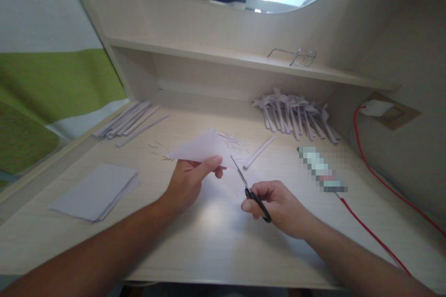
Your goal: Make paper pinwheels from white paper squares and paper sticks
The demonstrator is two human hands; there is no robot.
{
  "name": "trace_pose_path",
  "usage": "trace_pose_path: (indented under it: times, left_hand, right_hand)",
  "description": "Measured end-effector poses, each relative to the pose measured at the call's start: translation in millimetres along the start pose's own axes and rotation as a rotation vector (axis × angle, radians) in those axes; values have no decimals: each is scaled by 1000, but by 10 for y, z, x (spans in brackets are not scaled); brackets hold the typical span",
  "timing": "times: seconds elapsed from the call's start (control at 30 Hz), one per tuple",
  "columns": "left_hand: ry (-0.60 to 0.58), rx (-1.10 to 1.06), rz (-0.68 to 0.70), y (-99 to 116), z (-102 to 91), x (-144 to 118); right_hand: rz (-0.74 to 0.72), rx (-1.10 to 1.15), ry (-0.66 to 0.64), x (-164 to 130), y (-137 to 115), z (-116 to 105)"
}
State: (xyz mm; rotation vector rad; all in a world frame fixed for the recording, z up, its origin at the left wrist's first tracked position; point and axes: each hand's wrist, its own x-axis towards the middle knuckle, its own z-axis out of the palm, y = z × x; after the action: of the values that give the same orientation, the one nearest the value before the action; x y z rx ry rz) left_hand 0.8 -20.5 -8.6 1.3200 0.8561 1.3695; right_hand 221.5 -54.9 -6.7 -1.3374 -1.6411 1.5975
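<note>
Scissors (251, 191) at folded paper's (204, 147) edge

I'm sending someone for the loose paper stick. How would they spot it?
On the pale desk, look right of the folded sheet held by the left hand. The single stick lies alone, diagonal, apart from the bundles further back.

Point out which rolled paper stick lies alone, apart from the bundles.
The single stick just right of the folded paper, near the scissors tips. The others lie grouped at back left and back right.
</note>
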Motion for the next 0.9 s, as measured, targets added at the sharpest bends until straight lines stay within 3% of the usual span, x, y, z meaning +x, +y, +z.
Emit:
trace_pose_path:
  times: [0.33,0.9]
  left_hand:
    - [-36,54,-47,73,80,-28]
    - [-88,66,-48,-2,50,-41]
  right_hand:
    - [-13,33,-21,-17,-7,5]
    - [-59,19,-10,18,58,17]
